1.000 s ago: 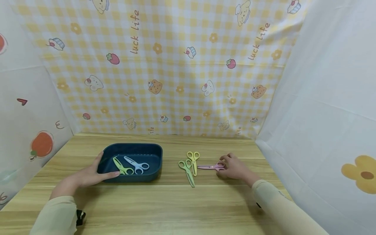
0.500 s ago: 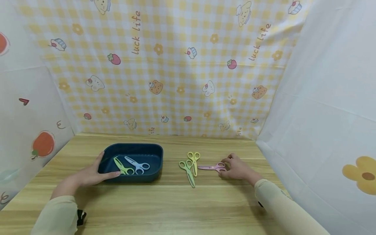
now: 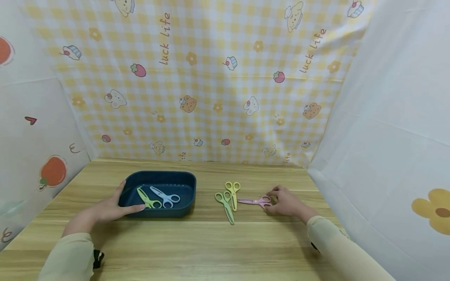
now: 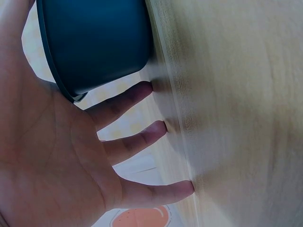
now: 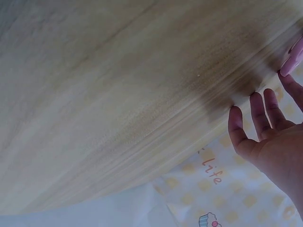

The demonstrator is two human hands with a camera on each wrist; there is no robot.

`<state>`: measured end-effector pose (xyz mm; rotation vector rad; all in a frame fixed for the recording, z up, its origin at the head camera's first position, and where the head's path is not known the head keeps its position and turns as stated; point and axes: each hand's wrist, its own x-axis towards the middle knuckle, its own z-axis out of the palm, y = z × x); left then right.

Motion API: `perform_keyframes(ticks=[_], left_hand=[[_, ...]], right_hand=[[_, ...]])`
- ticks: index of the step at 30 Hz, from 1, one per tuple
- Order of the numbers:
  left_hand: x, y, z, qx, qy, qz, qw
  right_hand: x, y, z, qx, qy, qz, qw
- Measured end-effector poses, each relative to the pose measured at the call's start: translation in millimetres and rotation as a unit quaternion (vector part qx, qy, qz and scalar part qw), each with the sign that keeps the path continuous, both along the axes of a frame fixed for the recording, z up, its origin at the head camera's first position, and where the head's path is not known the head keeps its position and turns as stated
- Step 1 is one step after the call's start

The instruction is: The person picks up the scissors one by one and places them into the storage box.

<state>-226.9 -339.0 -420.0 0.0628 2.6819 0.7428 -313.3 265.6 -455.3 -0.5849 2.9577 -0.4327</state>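
Lilac-pink scissors (image 3: 256, 201) lie on the table, blades pointing left. My right hand (image 3: 286, 202) is at their handle, with the forefinger and thumb either side of the finger loops. In the right wrist view a fingertip touches the pink handle (image 5: 292, 59), and other fingertips rest on the table; the thumb is hidden there. My left hand (image 3: 105, 210) rests against the left front corner of a dark blue box (image 3: 168, 213), thumb along the rim. Its other fingers reach down, spread, to the table in the left wrist view. Green scissors (image 3: 149, 202) and light blue scissors (image 3: 165, 196) lie inside the box.
Between box and right hand, yellow scissors (image 3: 233, 195) and pale green scissors (image 3: 225, 207) lie crossed or touching on the wooden table (image 3: 197, 249). The pink blade tips lie close to the yellow pair. A checked cloth (image 3: 211, 86) hangs behind; white cloth walls stand at both sides.
My right hand has drawn slightly right, showing more of the pink handle loops. My left hand, the box and the scissors stay in place; the view has shifted a little.
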Motion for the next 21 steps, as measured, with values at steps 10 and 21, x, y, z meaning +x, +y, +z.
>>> perform_keyframes(ticks=[10, 21], left_hand=[[1.1, 1.1, 1.6, 0.000, 0.002, -0.002, 1.0000], [1.8, 1.9, 3.0, 0.001, 0.005, -0.003, 1.0000]], right_hand=[[1.0, -0.3, -2.2, -0.029, 0.026, 0.016, 0.999], [3.3, -0.8, 2.5, -0.072, 0.018, 0.006, 0.997]])
